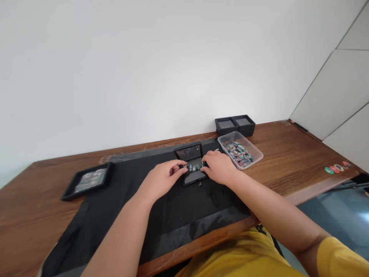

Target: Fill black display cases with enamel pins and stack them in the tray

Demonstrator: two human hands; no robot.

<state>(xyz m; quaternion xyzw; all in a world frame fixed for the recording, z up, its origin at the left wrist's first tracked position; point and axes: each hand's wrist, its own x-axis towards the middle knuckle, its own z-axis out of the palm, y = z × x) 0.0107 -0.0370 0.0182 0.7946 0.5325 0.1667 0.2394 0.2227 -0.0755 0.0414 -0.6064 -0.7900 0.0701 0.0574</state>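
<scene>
A small black hinged box [190, 153] lies open on a black mat [161, 215], with a few small green and grey stones [194, 167] set in a row in its base. My left hand [161, 179] reaches in from the left, fingers pinched at the row's left end. My right hand [219, 166] rests at the box's right side, fingers curled down at the row's right end. Whether either hand holds a stone is too small to tell.
A clear plastic tub [256, 156] of several green and pink stones stands right of the box. Two black boxes [235, 124] sit behind it near the wall. A flat black tray [86, 180] with stones lies at the left. Coloured stickers [336, 168] mark the wooden table's right edge.
</scene>
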